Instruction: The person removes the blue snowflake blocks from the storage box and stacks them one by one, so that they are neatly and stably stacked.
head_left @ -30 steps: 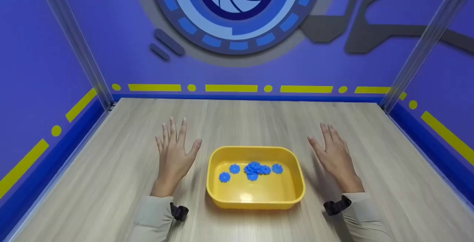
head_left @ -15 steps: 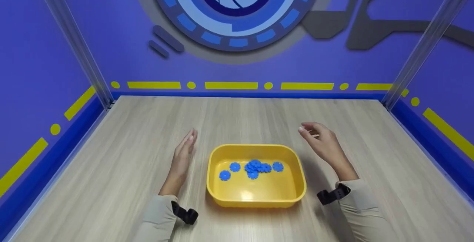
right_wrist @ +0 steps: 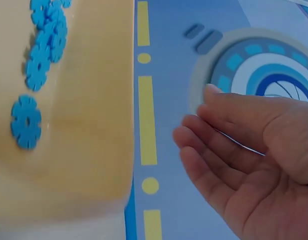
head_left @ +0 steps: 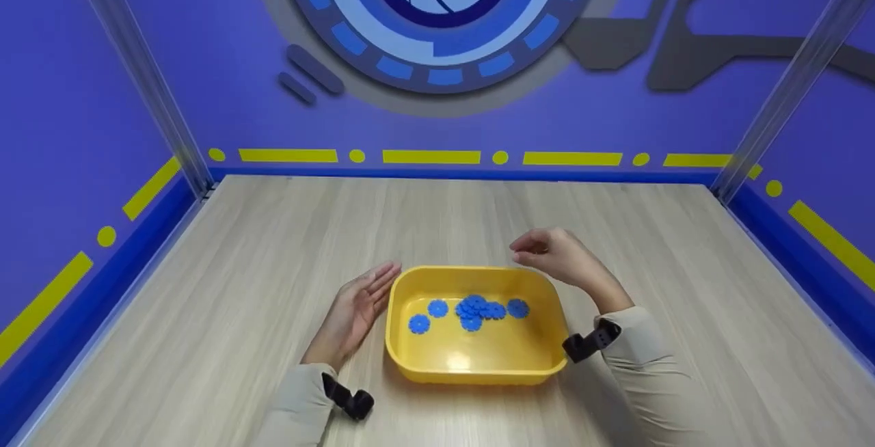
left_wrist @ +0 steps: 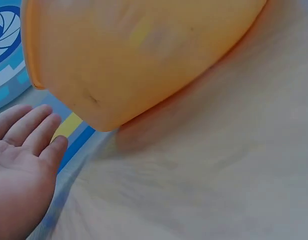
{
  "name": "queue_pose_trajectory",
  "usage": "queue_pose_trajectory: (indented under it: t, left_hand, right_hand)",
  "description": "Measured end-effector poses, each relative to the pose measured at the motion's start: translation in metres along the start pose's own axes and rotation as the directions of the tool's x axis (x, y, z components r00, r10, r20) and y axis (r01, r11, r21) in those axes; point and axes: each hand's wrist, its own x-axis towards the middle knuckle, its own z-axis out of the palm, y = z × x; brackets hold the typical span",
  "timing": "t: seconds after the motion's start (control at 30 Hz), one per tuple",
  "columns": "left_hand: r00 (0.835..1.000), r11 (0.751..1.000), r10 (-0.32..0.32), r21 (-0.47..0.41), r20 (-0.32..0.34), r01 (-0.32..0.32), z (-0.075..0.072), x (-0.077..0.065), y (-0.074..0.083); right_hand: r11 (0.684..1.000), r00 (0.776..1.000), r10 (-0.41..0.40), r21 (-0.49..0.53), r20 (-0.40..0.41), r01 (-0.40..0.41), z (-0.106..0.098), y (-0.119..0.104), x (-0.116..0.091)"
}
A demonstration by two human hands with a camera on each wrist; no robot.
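Smooth, glossy plastic is seen in the tub (head_left: 437,355), apparently matt plastic in the notched discs (head_left: 419,326); the tabletop (head_left: 205,337) is faced with wood grain, the sleeves (head_left: 294,402) made of cloth.

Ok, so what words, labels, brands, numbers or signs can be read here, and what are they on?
None: no view shows readable text.
Back wall: only graphics, a round emblem and yellow dashes with dots.
Yellow tub and blue discs: no lettering visible.
Black wrist devices: too small to tell.
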Motion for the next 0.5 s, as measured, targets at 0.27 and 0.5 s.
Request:
queue_pose_trajectory:
  t: [0.27, 0.5]
  left_hand:
    - [0.996, 0.997, -0.04, 0.068, 0.084, 0.034, -0.001, -0.003, -0.004]
    - [0.996, 0.992, -0.053, 0.114, 0.067, 0.045, -0.001, -0.002, -0.002]
  right_hand:
    - [0.996, 0.98, 0.009, -0.09, 0.198, 0.009, 0.02, -0.014, 0.012]
    - [0.986, 0.96, 0.038, -0.169, 0.278, 0.01, 0.037, -0.019, 0.02]
